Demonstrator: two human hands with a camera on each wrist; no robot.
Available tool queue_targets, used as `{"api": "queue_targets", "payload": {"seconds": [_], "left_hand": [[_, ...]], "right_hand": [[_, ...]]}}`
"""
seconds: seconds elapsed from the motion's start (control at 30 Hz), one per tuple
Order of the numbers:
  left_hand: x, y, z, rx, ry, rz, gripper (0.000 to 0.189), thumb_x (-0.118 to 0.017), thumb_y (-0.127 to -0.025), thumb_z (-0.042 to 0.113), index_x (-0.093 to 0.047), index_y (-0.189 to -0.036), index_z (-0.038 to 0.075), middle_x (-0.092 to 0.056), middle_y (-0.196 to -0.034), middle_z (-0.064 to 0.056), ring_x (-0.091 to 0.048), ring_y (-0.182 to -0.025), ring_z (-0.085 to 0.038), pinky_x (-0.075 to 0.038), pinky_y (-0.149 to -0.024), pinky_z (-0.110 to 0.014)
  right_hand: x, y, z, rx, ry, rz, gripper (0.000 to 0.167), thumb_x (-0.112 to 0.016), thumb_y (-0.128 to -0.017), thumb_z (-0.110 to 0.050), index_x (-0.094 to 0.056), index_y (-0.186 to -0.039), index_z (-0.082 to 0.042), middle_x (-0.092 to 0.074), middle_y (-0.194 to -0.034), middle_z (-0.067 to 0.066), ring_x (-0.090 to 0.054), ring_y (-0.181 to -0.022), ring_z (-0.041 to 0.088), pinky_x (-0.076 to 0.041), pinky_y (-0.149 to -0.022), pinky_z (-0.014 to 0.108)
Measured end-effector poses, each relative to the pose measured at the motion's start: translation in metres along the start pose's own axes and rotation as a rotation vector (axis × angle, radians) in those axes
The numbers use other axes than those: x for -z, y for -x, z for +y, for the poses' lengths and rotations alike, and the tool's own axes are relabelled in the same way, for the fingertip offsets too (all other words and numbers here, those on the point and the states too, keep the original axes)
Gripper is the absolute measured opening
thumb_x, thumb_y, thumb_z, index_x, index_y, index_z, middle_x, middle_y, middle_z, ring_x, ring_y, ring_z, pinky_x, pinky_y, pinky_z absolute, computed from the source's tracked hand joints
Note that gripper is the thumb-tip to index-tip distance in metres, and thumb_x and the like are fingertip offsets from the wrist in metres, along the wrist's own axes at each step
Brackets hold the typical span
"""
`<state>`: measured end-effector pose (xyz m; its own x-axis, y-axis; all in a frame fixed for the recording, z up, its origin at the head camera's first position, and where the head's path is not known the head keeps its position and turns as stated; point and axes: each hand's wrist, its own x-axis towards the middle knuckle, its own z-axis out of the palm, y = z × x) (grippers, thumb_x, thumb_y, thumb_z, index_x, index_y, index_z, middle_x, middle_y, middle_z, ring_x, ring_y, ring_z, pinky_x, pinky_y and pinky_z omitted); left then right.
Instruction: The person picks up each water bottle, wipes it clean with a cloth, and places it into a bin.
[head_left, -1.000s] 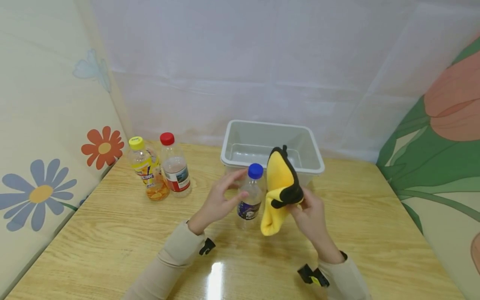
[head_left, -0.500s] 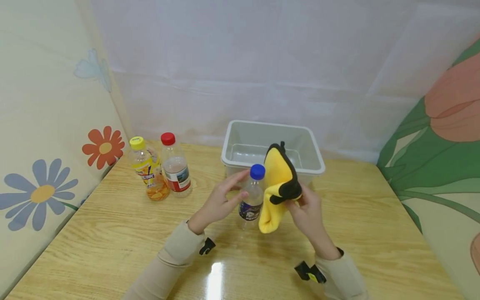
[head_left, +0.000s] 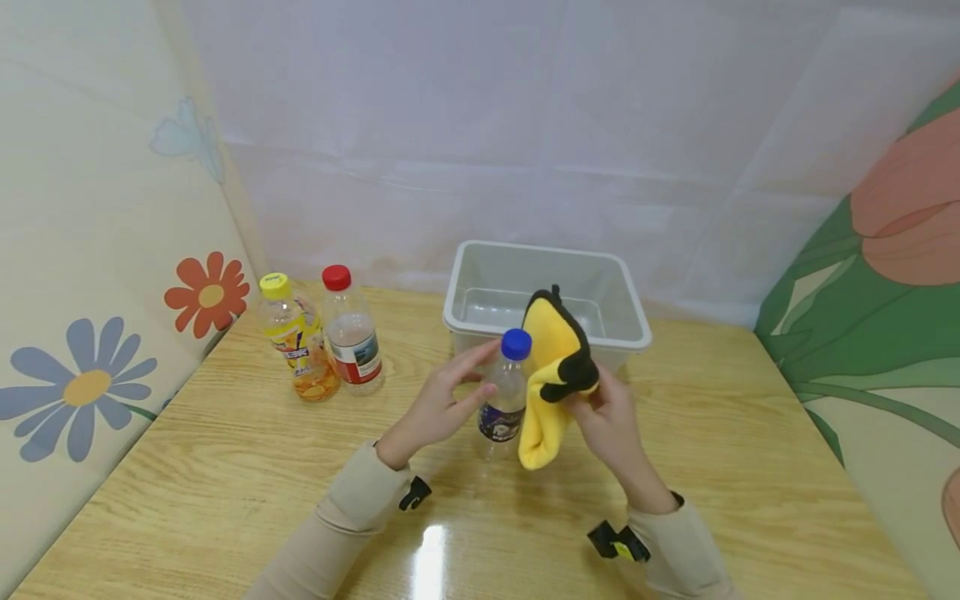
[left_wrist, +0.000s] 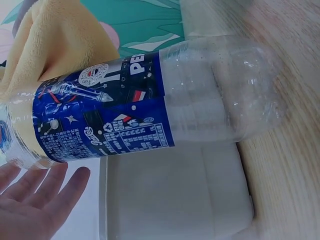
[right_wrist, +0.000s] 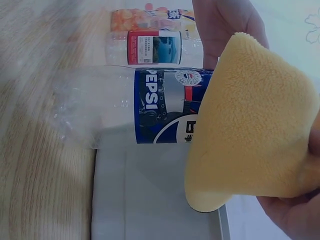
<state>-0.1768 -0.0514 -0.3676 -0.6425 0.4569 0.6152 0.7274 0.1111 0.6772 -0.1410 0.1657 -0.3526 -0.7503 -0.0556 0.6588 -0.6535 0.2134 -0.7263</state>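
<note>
A clear plastic Pepsi bottle (head_left: 501, 417) with a blue cap and dark blue label stands upright on the table. My left hand (head_left: 438, 406) is at its left side, fingers fairly straight and spread; in the left wrist view the fingertips (left_wrist: 75, 180) meet the bottle's upper edge without wrapping round it. With my right hand (head_left: 611, 421) I pinch a folded yellow cleaning cloth (head_left: 551, 367) with black trim, held up beside the bottle's right. The cloth (right_wrist: 255, 125) covers the bottle's upper part in the right wrist view and hides some right fingers.
Behind the bottle is a light grey plastic bin (head_left: 637, 333). A yellow-capped bottle (head_left: 300, 358) with orange contents and a red-capped bottle (head_left: 356, 350) stand side by side at the left. White cloth (head_left: 675, 150) hangs behind the wooden table (head_left: 750, 467).
My right hand and the cloth have moved slightly left, closer to the bottle. The bottle has shifted very slightly right, while my left hand stays almost in place.
</note>
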Motion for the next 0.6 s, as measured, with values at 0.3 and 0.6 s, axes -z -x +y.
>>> {"api": "queue_targets", "payload": {"seconds": [0.3, 0.6], "left_hand": [[0.0000, 0.0010, 0.0003, 0.002, 0.018, -0.012, 0.051, -0.056, -0.088, 0.002, -0.036, -0.135, -0.004, -0.039, -0.139, -0.017, -0.045, -0.120, -0.028, -0.051, -0.085, -0.034], [-0.0002, 0.0016, -0.0002, 0.018, 0.044, -0.021, 0.052, -0.054, -0.088, -0.003, -0.034, -0.136, -0.005, -0.037, -0.139, -0.018, -0.044, -0.121, -0.031, -0.050, -0.086, -0.032]], "right_hand": [[0.0006, 0.0006, 0.0005, -0.121, 0.019, -0.064, 0.034, -0.052, -0.069, 0.027, -0.057, -0.100, 0.014, -0.060, -0.090, -0.016, -0.059, -0.078, 0.004, -0.054, -0.062, 0.020], [0.0028, 0.0025, 0.0051, -0.142, 0.065, -0.131, 0.028, -0.056, -0.070, 0.023, -0.059, -0.096, 0.011, -0.063, -0.086, 0.019, -0.058, -0.070, 0.005, -0.053, -0.058, 0.022]]}}
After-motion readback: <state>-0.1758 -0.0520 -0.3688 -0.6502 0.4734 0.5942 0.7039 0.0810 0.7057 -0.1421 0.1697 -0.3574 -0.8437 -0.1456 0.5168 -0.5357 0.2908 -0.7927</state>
